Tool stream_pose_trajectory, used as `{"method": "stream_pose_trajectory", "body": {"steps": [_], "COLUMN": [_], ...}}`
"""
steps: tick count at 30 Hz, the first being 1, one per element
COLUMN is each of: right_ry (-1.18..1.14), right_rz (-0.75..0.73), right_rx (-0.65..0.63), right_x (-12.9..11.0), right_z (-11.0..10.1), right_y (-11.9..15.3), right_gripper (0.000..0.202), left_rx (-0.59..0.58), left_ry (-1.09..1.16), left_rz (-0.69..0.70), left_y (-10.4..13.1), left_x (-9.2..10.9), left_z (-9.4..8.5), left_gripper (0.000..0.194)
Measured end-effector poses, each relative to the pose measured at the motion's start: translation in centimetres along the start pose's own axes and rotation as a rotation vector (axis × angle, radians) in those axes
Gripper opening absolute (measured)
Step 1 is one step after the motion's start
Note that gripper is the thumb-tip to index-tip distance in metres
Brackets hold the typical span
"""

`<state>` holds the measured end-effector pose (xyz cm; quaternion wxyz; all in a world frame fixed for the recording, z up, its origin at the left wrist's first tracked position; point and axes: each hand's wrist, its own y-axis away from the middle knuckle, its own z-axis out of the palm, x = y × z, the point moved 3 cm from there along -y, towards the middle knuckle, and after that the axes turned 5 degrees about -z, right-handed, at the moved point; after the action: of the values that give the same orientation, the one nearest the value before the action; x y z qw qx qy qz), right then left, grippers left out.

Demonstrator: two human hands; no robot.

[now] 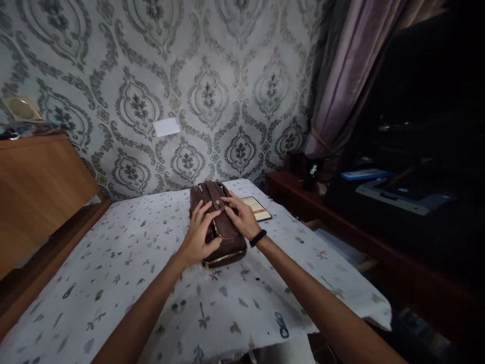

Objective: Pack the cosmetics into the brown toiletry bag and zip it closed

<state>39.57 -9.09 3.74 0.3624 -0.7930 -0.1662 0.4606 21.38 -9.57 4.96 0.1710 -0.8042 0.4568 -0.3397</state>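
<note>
A dark brown leather bag (231, 245) with gold-coloured zips lies on the patterned white cloth (144, 283). A strap with a round metal snap (218, 202) runs along its top. My left hand (199, 232) rests on the bag's left side, its fingers spread near the strap and its thumb apart, close to a zip. From the right, my right hand (242, 216) touches the top beside the snap, with index finger and thumb stretched out and apart. It wears a black wristband (258, 237). The hands partly cover the bag.
A tablet-like device (261, 211) with a lit screen lies just right of the bag. Wooden furniture (41, 197) stands at the left. At the right is a dark red desk (290, 194) with a large dark screen (413, 126). Patterned wallpaper (208, 96) backs the table.
</note>
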Motion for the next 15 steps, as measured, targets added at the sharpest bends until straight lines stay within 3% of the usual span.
{"method": "stream_pose_trajectory", "body": {"steps": [7,10,15], "right_ry": [0.049,0.088,0.094], "right_rz": [-0.022,-0.067,-0.023], "right_rx": [0.066,0.076,-0.051], "right_x": [-0.3,-0.3,1.7], "right_z": [-0.4,-0.8,-0.6], "right_y": [0.2,-0.2,-2.1], "right_gripper": [0.029,0.040,0.041], "left_rx": [0.053,0.041,-0.009], "left_ry": [0.033,0.053,0.136], "left_rz": [-0.017,-0.025,-0.037], "left_y": [0.1,0.2,-0.1], "left_x": [-0.1,-0.2,-0.8], "left_z": [0.0,0.1,-0.7], "left_gripper": [0.052,0.051,0.048]}}
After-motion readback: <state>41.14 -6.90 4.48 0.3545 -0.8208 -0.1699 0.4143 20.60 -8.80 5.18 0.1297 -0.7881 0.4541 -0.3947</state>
